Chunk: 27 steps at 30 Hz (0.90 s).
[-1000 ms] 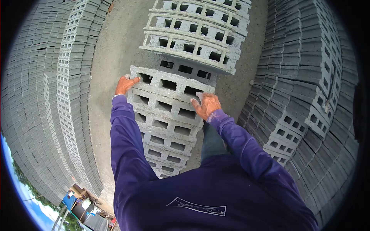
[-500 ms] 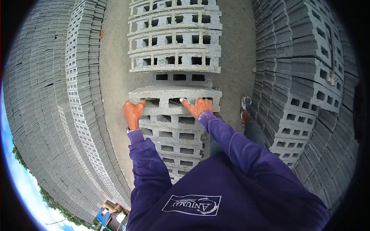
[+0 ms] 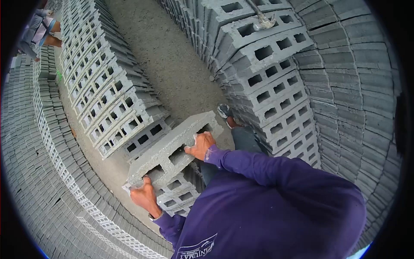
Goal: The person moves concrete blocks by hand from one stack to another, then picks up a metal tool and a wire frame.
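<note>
A grey concrete hollow block [image 3: 170,144] spans my two hands, its long side slanting up to the right. My left hand [image 3: 145,196] grips its lower-left end, the thumb hooked into a hollow. Around the web near its right end, my right hand [image 3: 201,146] is closed with fingers in the openings. Below the block is a stack of similar blocks [image 3: 177,195], partly hidden by it and by my purple sleeves. Just beyond lies the end of a long row of blocks [image 3: 103,97], their hollows facing up.
A tall block stack [image 3: 276,93] rises on the right, with a hammer-like tool [image 3: 264,21] on top. Bare ground [image 3: 166,60] runs between the rows. My shoe [image 3: 224,111] is beside the right stack. Another person [image 3: 41,30] is at the far upper left.
The view has swung to the right. The held block has gone from nearly level across the view to slanting, and both hands still grip it.
</note>
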Motion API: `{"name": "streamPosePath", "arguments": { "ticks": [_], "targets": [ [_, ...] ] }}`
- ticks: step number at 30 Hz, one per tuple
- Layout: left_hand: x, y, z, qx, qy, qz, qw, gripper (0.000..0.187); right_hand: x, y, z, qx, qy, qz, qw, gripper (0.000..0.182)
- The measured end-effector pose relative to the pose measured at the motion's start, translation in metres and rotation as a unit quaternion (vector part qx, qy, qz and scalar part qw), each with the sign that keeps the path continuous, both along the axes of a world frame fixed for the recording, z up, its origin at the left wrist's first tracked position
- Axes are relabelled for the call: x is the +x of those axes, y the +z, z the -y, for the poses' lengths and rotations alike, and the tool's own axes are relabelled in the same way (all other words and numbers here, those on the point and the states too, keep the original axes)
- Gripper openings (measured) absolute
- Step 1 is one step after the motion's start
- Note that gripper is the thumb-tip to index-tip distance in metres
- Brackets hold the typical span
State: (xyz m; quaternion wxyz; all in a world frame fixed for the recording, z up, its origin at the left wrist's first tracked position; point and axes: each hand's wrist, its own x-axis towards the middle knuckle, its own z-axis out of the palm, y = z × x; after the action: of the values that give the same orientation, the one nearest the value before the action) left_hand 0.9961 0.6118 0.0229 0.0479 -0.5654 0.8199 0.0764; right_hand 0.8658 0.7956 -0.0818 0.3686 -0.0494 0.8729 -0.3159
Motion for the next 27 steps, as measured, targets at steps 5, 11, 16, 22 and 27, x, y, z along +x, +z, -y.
{"name": "streamPosePath", "arguments": {
  "ticks": [5,11,16,22,27],
  "targets": [
    [-0.034,-0.008,-0.103,0.155,-0.012,-0.242,0.958,0.035,-0.063,0.065,-0.128,0.029,0.018,-0.139,0.99,0.047],
    [-0.131,-0.051,-0.221,0.281,-0.053,-0.285,0.915,0.033,-0.146,0.08,-0.257,0.129,-0.011,-0.253,0.959,0.043],
    [-0.207,-0.092,-0.284,0.328,-0.043,-0.222,0.917,0.038,-0.217,0.077,-0.329,0.165,-0.025,-0.315,0.934,0.037],
    [-0.279,-0.082,-0.33,0.279,-0.07,-0.198,0.937,0.053,-0.286,0.052,-0.38,0.169,-0.03,-0.306,0.936,0.039],
    [-0.312,-0.068,-0.355,0.294,-0.06,-0.167,0.939,0.06,-0.313,0.021,-0.4,0.176,-0.034,-0.257,0.95,0.041]
  ]
}}
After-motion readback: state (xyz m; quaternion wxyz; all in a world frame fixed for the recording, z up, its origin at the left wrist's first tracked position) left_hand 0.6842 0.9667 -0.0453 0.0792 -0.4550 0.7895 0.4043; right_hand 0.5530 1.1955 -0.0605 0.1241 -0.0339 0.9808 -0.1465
